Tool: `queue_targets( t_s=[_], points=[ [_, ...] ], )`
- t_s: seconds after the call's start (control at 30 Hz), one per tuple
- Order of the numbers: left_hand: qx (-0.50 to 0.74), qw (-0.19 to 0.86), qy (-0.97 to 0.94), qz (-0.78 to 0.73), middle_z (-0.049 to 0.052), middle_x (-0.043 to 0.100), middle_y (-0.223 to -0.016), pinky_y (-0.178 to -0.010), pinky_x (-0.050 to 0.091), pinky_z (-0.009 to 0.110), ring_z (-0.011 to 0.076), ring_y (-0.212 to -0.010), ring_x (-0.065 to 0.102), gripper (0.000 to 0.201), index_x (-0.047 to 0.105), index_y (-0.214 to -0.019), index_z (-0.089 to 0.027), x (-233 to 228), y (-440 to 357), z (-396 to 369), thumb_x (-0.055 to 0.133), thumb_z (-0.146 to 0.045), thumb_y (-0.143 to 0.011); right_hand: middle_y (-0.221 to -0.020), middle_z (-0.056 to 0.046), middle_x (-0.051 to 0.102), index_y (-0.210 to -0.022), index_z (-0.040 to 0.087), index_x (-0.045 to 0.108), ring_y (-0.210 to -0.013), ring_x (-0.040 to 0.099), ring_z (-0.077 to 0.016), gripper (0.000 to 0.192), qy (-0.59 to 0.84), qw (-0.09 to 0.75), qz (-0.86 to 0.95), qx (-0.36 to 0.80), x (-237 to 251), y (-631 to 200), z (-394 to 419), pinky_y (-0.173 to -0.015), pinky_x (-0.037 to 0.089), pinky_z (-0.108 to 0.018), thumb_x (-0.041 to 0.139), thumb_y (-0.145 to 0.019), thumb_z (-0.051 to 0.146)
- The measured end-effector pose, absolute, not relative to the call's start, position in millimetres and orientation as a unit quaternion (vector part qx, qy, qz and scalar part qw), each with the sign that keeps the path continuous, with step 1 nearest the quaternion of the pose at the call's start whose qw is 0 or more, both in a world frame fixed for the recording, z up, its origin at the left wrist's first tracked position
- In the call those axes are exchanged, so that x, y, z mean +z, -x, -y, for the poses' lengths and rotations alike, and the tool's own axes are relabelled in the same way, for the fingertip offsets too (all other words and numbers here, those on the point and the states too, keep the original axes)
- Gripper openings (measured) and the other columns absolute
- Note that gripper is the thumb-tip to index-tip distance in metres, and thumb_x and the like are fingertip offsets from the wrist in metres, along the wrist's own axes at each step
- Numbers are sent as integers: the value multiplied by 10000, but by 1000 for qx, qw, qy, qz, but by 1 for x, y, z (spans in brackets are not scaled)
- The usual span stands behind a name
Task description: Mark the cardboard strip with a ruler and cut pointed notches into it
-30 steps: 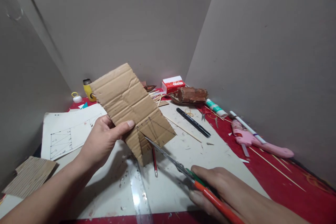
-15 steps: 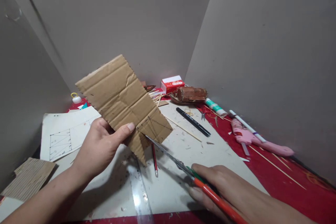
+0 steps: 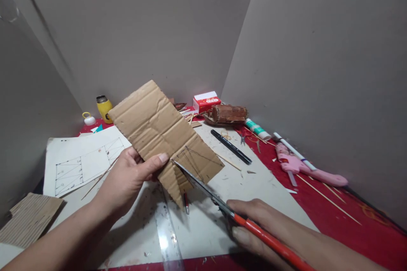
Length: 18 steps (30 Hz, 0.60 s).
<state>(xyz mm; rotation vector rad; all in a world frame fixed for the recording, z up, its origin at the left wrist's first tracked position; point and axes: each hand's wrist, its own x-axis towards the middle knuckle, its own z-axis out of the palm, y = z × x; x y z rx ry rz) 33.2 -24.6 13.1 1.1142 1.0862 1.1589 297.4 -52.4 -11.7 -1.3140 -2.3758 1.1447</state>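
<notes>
Head view shows the left hand (image 3: 127, 180) grasping a cardboard (image 3: 162, 131) above the table (image 3: 203, 228), thumb on its front. Right hand (image 3: 263, 228) is clenched on scissors (image 3: 219, 203), blades inside a cut at the cardboard's lower edge, beside drawn pencil lines

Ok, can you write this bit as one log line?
left hand: holds brown corrugated cardboard sheet | right hand: orange-handled scissors, blades in cut

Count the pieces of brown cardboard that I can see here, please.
2: a large cardboard piece held in the left hand, and a corrugated cardboard piece lying at the table's near left edge. Others may be hidden.
</notes>
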Motion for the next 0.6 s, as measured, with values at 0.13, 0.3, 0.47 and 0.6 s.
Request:
queue_targets(
  t_s=[0.13, 0.3, 0.47, 0.6],
  points=[
    [496, 588, -441, -461, 90, 761, -1056, -705, 555, 300, 224, -860, 709, 352, 733, -1053, -185, 10, -36, 23, 806, -353, -753, -751, -46, 657, -777, 228, 589, -671, 611, -211, 482, 424, 119, 797, 414, -15, -298, 54, -626, 520, -293, 358, -959, 610],
    [461, 599, -437, -487, 92, 771, -957, -621, 530, 289, 198, -724, 688, 358, 733, -1020, -167, 9, -34, 22, 824, -339, -719, -663, -14, 578, -726, 224, 599, -598, 515, -176, 544, 436, 161, 775, 429, -9, -293, 58, -550, 460, -256, 398, -924, 689],
    [479, 607, -422, -473, 88, 777, -986, -668, 543, 286, 197, -765, 702, 356, 743, -1020, -167, 11, -36, 24, 837, -314, -710, -605, 15, 460, -664, 217, 524, -556, 419, -145, 654, 438, 144, 754, 468, -8, -289, 61, -536, 416, -248, 319, -886, 798],
    [495, 636, -396, -440, 87, 785, -967, -676, 557, 275, 214, -808, 726, 376, 754, -1031, -160, 13, -41, 23, 859, -262, -685, -623, 38, 394, -681, 223, 447, -551, 388, -130, 676, 454, 128, 726, 500, -8, -291, 64, -541, 413, -246, 304, -833, 866]
  ],
)
